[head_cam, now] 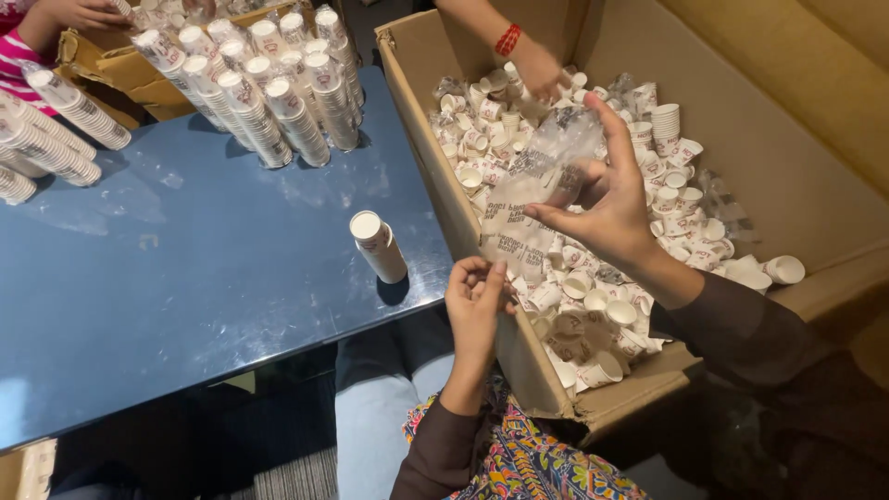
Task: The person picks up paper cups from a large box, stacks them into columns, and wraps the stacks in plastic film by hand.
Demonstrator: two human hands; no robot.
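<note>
Both hands grip clear bag; contents blurred.

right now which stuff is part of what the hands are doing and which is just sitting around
In hand:
- right hand and left hand holding a clear plastic sleeve
- loose paper cups in the cardboard box

Lying about:
- short cup stack on the blue table
- sleeved cup stacks
- another person's hand in the box
</note>
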